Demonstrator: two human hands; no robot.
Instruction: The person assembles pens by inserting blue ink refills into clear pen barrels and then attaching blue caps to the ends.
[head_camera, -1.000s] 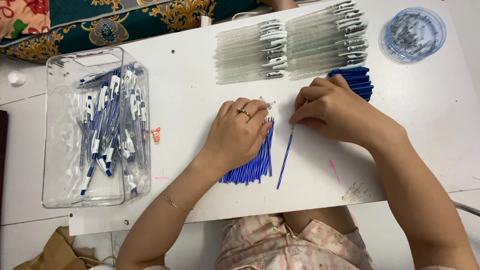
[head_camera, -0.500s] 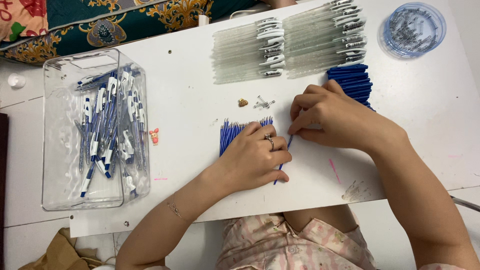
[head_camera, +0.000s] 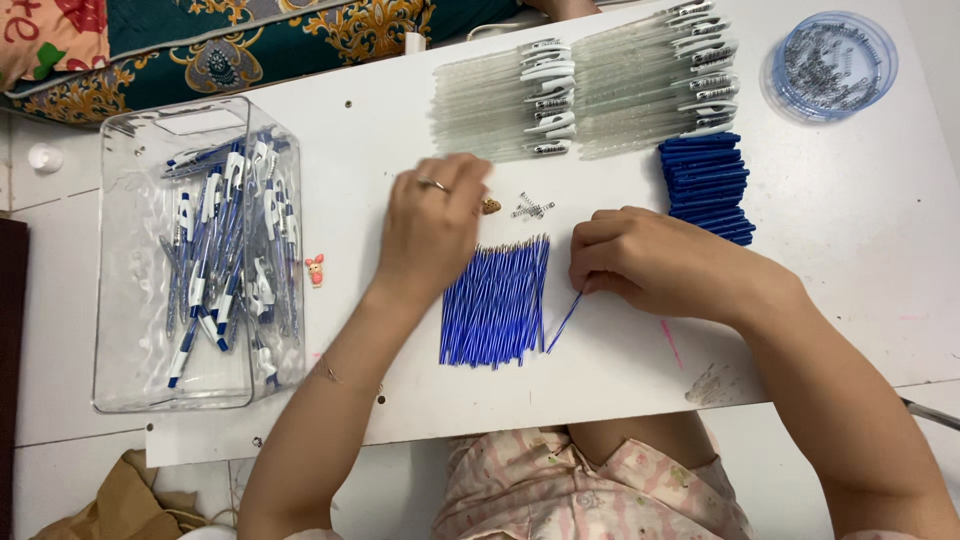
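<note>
White table (head_camera: 850, 260): right hand (head_camera: 650, 262) pinches one blue refill (head_camera: 563, 322); left hand (head_camera: 432, 225) hovers loosely curled, empty.

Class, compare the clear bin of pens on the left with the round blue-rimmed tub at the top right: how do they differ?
The clear bin is rectangular, large and deep; the round tub is small and shallow. The bin holds assembled blue-and-white pens in a loose jumble; the tub holds tiny metal springs. Both are see-through and sit on the white table.

Refill pile (head_camera: 495, 303) between hands; bin of pens (head_camera: 200, 250) left; barrel rows (head_camera: 600, 85) behind; spring dish (head_camera: 832, 62) far right.
</note>
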